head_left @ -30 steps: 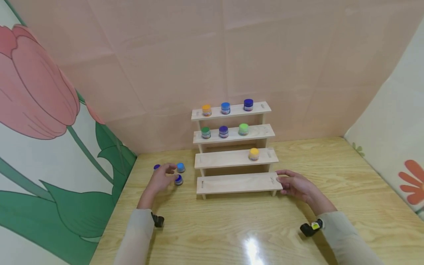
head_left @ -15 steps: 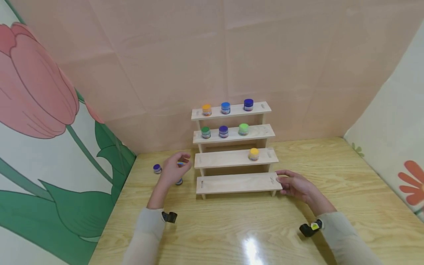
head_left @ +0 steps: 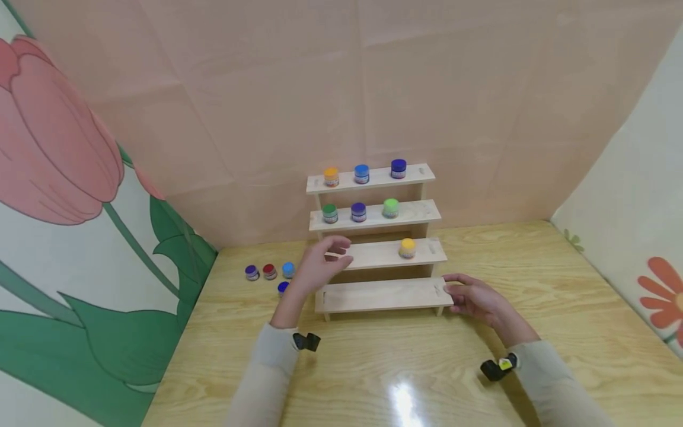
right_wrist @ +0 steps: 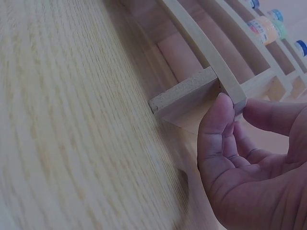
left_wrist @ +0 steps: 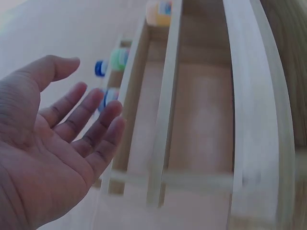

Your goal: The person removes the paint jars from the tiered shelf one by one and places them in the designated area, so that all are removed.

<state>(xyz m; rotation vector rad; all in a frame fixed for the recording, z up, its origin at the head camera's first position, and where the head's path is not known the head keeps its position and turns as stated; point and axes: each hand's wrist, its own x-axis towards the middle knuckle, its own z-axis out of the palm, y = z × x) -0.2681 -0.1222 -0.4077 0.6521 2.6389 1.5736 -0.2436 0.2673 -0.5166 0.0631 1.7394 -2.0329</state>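
Observation:
A four-step wooden display rack (head_left: 384,295) stands on the table. My left hand (head_left: 319,267) hovers in front of the left end of its second step from the bottom, fingers loosely bent; the left wrist view shows the palm holding nothing. My right hand (head_left: 477,301) pinches the right end of the bottom step between thumb and fingers (right_wrist: 216,124). A yellow-lidded jar (head_left: 408,248) sits toward the right of the second step. Above it are green (head_left: 329,213), purple (head_left: 358,212) and light green (head_left: 391,208) jars. The top step bears orange (head_left: 331,177), blue (head_left: 361,174) and dark blue (head_left: 398,168) jars.
Left of the rack, on the table (head_left: 373,362), are a purple-lidded jar (head_left: 252,273), a red-lidded jar (head_left: 269,271), a light blue jar (head_left: 289,270) and a dark blue jar (head_left: 283,288) partly behind the left forearm. A pink sheet (head_left: 267,118) hangs behind.
My left hand has moved right, from among the loose jars over to the rack, uncovering the red-lidded jar. The right hand keeps its hold on the bottom step.

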